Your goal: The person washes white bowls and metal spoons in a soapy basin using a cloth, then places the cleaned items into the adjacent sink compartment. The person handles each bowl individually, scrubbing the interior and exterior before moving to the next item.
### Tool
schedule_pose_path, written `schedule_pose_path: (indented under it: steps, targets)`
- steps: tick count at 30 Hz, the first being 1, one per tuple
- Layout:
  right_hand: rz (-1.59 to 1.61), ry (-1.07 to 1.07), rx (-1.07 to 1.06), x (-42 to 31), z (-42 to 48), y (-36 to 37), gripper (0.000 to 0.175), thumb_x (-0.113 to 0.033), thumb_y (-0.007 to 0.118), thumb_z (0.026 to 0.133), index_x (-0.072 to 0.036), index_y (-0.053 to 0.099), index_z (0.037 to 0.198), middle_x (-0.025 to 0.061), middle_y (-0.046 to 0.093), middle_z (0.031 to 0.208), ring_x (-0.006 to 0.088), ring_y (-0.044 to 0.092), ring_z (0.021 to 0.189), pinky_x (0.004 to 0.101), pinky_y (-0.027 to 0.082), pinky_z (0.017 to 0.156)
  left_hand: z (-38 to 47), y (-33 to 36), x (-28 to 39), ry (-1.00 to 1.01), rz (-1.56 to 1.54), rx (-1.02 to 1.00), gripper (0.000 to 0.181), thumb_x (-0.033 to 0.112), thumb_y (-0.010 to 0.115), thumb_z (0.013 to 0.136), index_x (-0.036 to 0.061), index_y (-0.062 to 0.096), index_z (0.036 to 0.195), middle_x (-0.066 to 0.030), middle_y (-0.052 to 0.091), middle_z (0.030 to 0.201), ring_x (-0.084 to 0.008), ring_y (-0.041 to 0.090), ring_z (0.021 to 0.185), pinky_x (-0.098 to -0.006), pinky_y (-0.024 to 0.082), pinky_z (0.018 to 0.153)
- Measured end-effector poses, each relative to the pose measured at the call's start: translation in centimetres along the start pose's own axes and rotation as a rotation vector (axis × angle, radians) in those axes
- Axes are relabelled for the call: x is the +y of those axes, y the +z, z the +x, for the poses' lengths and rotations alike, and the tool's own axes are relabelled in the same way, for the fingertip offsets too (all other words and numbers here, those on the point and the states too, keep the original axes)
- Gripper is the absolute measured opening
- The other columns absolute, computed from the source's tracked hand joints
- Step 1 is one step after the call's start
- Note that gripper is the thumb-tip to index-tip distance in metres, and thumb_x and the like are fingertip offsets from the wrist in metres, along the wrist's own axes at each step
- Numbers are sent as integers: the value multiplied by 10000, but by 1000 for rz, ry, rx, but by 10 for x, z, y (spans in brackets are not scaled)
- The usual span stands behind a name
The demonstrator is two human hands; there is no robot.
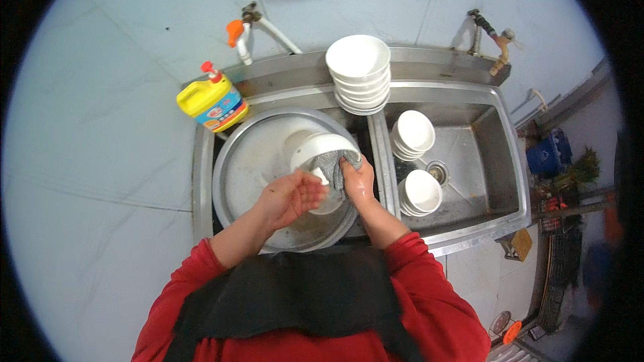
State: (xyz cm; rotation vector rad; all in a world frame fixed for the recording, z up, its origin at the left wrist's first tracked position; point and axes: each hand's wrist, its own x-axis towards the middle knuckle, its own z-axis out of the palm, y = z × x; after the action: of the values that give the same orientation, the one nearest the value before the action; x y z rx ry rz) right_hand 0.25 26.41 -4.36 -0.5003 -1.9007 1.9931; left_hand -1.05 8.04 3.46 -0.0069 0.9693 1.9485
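Observation:
A white bowl (319,144) is tipped on its side above a round metal basin (220,181) of cloudy water. My right hand (359,181) grips a grey scrubbing cloth (330,165) against the inside of the bowl, near its right rim. My left hand (294,198) is at the bowl's near left side, palm turned up and fingers curled. A small white patch shows by its fingertips; whether it is part of the bowl is unclear. Whether the left fingers grip the rim is also unclear. Below the hands, another pale round shape sits partly under the water.
Stacked white bowls (358,58) stand on the sink's back ledge. Two shorter bowl stacks (413,130) (422,191) sit in the right sink basin (483,161). A yellow detergent jug (211,103) stands back left. Taps (241,35) (498,42) project from the wall.

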Motion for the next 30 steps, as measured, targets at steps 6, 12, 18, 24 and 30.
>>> schedule_pose_path:
  steps: [6, 12, 18, 24, 30]
  targets:
    - [467, 435, 408, 45, 59, -93, 288, -90, 513, 742, 65, 536, 983, 141, 576, 883, 231, 567, 762, 365, 456, 666, 25, -69, -18, 199, 1227, 601, 433, 216, 574, 778, -43, 474, 1110, -176, 535, 1080, -282, 527, 973, -328, 420, 846]
    - [565, 749, 446, 84, 142, -169, 282, -177, 469, 818, 37, 495, 1001, 180, 559, 953, 308, 572, 833, 411, 485, 707, 43, -157, -38, 116, 1417, 1024, 623, 243, 663, 680, -100, 423, 1141, -282, 454, 1143, -357, 456, 1072, -384, 382, 898]
    - [501, 677, 378, 55, 124, -154, 323, -212, 470, 837, 35, 481, 1044, 157, 566, 952, 284, 575, 841, 394, 495, 706, 60, -203, -45, -2, 869, 1030, 531, 244, 635, 703, -81, 450, 1081, -223, 494, 1081, -331, 494, 1013, -413, 413, 834]
    - [202, 470, -201, 27, 44, -52, 377, -144, 577, 756, 17, 476, 1082, 114, 572, 949, 226, 558, 833, 318, 452, 720, 57, -204, -65, -309, 62, 1055, 304, 97, 536, 707, 31, 477, 997, -129, 518, 941, -284, 550, 843, -423, 468, 618]
    - [-1156, 99, -695, 78, -20, 52, 578, -170, 573, 723, 50, 320, 1194, 264, 491, 1090, 384, 499, 998, 436, 406, 865, 54, -180, -41, -129, 485, 1121, 451, 19, 530, 697, 47, 370, 1117, -177, 508, 991, -337, 528, 918, -500, 457, 698]
